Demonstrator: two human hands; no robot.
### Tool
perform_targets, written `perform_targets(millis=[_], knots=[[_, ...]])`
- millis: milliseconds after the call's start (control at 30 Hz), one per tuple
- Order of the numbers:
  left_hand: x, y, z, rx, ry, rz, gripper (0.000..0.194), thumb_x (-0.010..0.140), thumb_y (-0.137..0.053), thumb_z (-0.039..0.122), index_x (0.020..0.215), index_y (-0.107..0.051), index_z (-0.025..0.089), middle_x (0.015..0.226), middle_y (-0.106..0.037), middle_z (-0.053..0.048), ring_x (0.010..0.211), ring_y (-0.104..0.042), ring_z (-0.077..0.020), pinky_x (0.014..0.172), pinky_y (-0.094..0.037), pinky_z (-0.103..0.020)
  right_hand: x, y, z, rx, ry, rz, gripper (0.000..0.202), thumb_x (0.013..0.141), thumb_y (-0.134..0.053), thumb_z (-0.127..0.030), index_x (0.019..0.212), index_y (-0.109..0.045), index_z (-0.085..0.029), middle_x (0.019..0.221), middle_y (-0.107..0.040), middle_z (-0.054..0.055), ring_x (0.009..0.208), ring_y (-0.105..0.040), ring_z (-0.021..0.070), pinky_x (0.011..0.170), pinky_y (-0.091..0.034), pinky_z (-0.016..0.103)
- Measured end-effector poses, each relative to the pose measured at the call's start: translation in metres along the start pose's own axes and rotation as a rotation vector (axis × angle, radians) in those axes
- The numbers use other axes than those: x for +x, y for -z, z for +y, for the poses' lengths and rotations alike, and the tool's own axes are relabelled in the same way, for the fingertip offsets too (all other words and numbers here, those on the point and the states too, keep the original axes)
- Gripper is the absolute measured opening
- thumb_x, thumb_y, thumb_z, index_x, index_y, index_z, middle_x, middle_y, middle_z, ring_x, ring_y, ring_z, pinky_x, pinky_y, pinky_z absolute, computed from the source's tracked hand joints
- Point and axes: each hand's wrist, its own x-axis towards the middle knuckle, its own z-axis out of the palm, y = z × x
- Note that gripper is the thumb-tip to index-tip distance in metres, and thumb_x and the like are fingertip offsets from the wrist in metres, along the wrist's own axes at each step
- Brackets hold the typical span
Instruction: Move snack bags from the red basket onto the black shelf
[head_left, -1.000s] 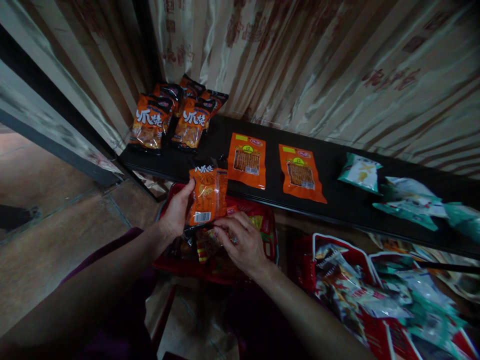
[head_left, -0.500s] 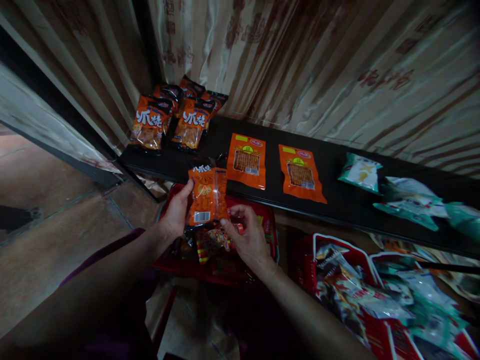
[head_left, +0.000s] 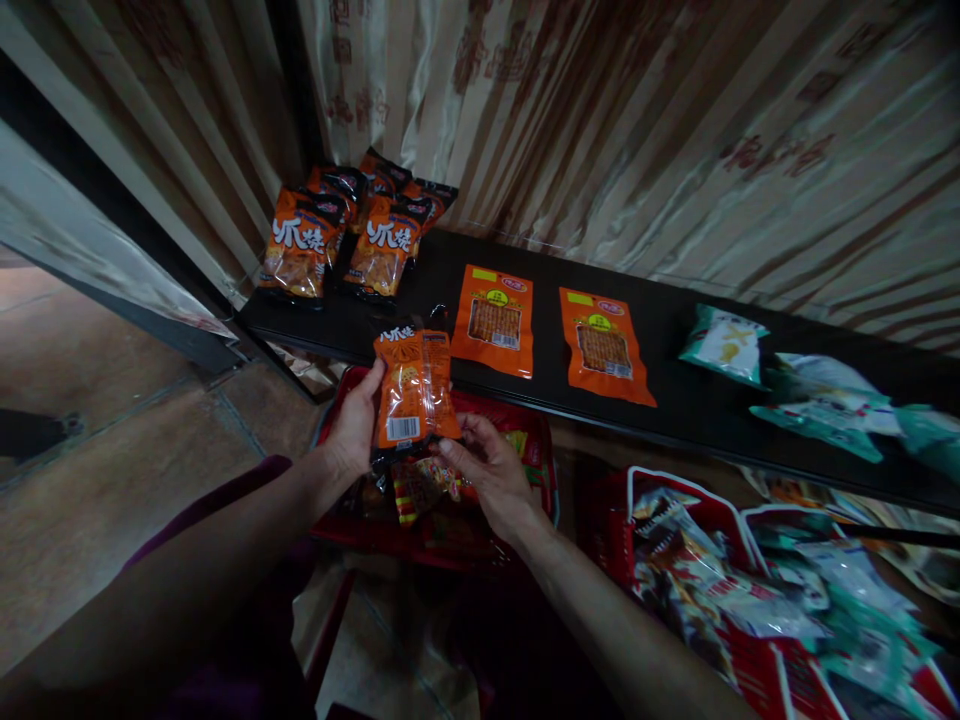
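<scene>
Between my two hands is an orange and black snack bag [head_left: 409, 390], its barcode side facing me. My left hand [head_left: 355, 420] is closed on the bag's left edge, thumb on the front. At the lower right corner, my right hand [head_left: 491, 470] pinches the bag between thumb and fingers. Below it is a red basket [head_left: 330, 525] holding several packets, among them a red and yellow packet [head_left: 420, 490]. Beyond the hands, similar orange snack bags [head_left: 300, 245] stand grouped at the left end of a black shelf [head_left: 420, 330].
Two flat orange packets [head_left: 495, 320] lie mid-shelf. Several green and white bags [head_left: 724, 345] lie farther right. Red baskets with white rims [head_left: 682, 480], full of packets, stand on the floor at right. A curtain [head_left: 600, 150] hangs behind the shelf; a dark post stands at left.
The snack bag has shifted very slightly and tilted a little in my hands. Both hands keep their hold on it. The things on the shelf are unchanged.
</scene>
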Motion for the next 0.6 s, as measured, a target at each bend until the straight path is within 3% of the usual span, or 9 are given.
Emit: perform_targets(millis=[133,333,600], knots=[[0.0004,-0.0019,-0.0011,-0.005,0.023,-0.005,0.058,0.090,-0.034,0.054,0.121,-0.057,0.011,0.094,-0.070,-0.015,0.084,-0.067,-0.0260,0.078,-0.052,-0.039,0.0004,-0.0030,0.0016,0.148,-0.070,-0.002,0.036,0.066,-0.076,-0.033,0.094,-0.057,-0.022,0.096,-0.067,0.000,0.082,-0.066,0.0123,0.078,-0.054,0.029],[0.0011,-0.0011,-0.0017,0.013,-0.011,-0.027,0.055,0.089,-0.036,0.052,0.123,-0.056,0.013,0.096,-0.070,-0.013,0.084,-0.067,-0.0264,0.079,-0.052,-0.040,0.0001,-0.0036,0.0006,0.081,-0.078,0.042,0.037,0.065,-0.076,-0.036,0.094,-0.058,-0.020,0.087,-0.066,-0.001,0.064,-0.061,0.0092,0.065,-0.052,0.026],[0.0015,0.0001,-0.0021,0.029,-0.147,-0.031,0.048,0.084,-0.049,0.050,0.118,-0.059,0.018,0.095,-0.071,-0.009,0.092,-0.066,-0.0266,0.086,-0.050,-0.041,-0.0015,-0.0028,-0.0020,-0.090,0.014,0.102,0.034,0.065,-0.072,-0.037,0.092,-0.057,-0.022,0.091,-0.067,0.000,0.076,-0.062,0.0153,0.069,-0.052,0.030]])
